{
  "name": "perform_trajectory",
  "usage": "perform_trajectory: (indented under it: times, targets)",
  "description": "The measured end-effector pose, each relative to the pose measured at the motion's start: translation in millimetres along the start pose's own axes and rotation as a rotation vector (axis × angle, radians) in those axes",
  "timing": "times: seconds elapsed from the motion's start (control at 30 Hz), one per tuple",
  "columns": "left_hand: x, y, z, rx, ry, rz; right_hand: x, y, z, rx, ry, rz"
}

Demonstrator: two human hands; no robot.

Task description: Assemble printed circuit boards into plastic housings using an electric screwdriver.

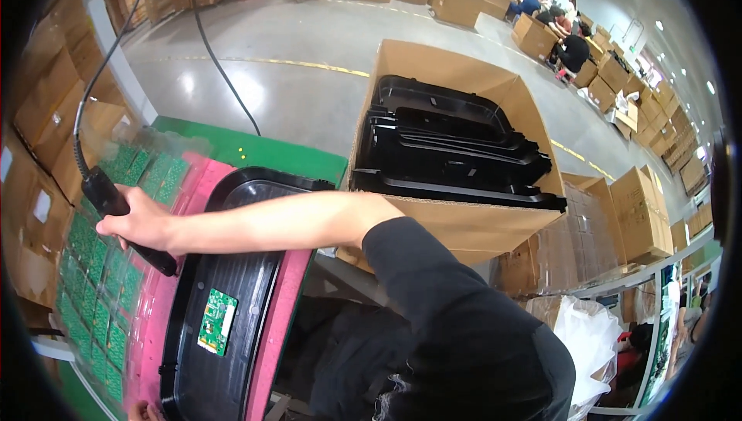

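Observation:
My right hand is wrapped around a black corded electric screwdriver. Its tip end meets the rim of a black plastic housing, a long tray-like shell with rounded corners. Inside the housing lies a green circuit board with a pale strip along one side. My right forearm crosses over the housing and hides part of it. At the lower edge of the picture, just left of the housing, only a bit of my left hand shows; its fingers are mostly cut off.
Pink foam lies under the housing on a green tabletop. Clear trays of green circuit boards are along the left. A cardboard box full of black plastic housings stands beyond the table. The screwdriver's cord hangs from above.

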State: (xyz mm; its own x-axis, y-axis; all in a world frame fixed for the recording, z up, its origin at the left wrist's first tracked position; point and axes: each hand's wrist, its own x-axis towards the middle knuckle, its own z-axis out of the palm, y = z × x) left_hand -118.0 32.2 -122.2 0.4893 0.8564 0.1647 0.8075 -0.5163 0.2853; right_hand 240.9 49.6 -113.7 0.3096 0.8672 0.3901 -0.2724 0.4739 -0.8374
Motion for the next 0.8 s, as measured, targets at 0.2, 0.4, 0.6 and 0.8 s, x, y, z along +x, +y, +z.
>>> perform_trajectory:
  times: [0.2, 0.4, 0.6, 0.8]
  targets:
    - [19.2, 76.9, -24.5, -0.193, 0.055, 0.1, -31.9, -38.6, 37.8, 0.523, 0.065, -0.129]
    - [29.7, 116.0, -14.3, -0.561, 0.043, 0.26, -60.6, -59.3, 65.4, 0.656, 0.047, -0.107]
    - [38.8, 100.7, -4.4, -0.718, -0.003, 0.074, -70.2, -74.4, 62.3, 0.636, 0.023, -0.215]
    - [51.0, 85.1, 10.1, -0.715, -0.081, 0.421, -83.6, -88.8, 68.0, 0.529, -0.078, -0.211]
